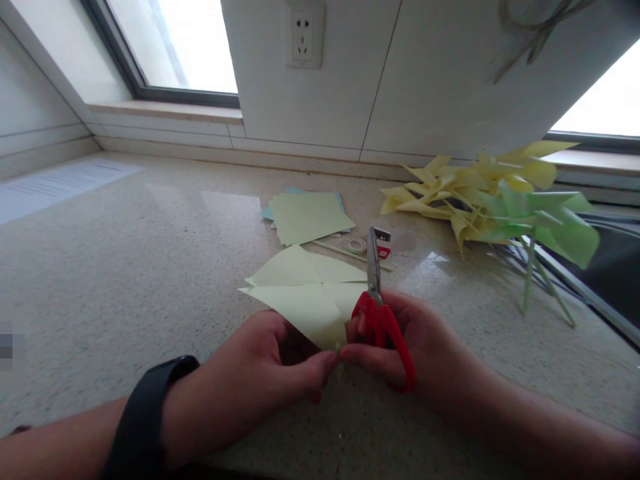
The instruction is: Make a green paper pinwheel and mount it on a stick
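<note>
Your left hand (280, 367) closes on the near corner of a pale green paper square (300, 303), thumb on top and the other fingers mostly hidden beneath it. Your right hand (400, 340) grips the red-handled scissors (375, 291), its thumb tip meeting the left thumb at that same corner; whether it pinches the paper too, you cannot tell. The corner lies right at both thumb tips, neither hand nearer, while the square spreads away from you, widest from left to right, with two slits visible, one from each side corner toward the middle. The scissors' blades look closed and point away from you, their long axis crossing the square's right side. Just beyond lie one thin stick (345, 252), one small tape roll (349, 247) and one red pencil sharpener (383, 251). Behind them sits one stack of paper squares (310, 217), green on top with blue showing, its sheets too overlapped to count. Farther right stands one green pinwheel (565, 223) with two stems below it, beside several tangled yellow pinwheels (470, 180). One printed sheet (65, 183) lies far left.
</note>
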The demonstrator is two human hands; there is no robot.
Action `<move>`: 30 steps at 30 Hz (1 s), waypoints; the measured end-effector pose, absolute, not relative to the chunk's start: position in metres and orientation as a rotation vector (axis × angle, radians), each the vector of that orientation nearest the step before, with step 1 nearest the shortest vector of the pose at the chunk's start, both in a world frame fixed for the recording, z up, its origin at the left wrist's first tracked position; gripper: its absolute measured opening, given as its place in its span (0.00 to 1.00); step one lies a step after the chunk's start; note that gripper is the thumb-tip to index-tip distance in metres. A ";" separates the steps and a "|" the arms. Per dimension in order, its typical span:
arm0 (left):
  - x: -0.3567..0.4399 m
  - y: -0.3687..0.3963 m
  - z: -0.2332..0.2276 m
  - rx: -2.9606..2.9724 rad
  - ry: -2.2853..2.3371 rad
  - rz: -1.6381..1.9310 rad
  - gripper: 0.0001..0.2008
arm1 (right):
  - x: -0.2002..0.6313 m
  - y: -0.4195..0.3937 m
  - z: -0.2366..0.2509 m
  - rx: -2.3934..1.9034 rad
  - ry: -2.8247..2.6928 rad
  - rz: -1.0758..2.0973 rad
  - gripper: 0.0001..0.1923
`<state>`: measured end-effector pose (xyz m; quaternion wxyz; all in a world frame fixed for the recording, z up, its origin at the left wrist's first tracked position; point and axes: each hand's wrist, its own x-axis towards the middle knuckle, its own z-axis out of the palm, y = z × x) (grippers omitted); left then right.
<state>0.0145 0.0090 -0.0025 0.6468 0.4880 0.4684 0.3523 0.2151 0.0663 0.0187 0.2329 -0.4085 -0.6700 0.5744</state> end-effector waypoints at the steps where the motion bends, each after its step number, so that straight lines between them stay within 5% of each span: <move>1: 0.014 0.009 -0.002 1.110 1.068 0.784 0.14 | 0.215 0.066 0.019 -1.126 -1.836 1.578 0.18; 30: 0.013 0.011 0.001 1.025 0.943 0.779 0.05 | 0.215 0.065 0.022 -1.090 -1.806 1.556 0.17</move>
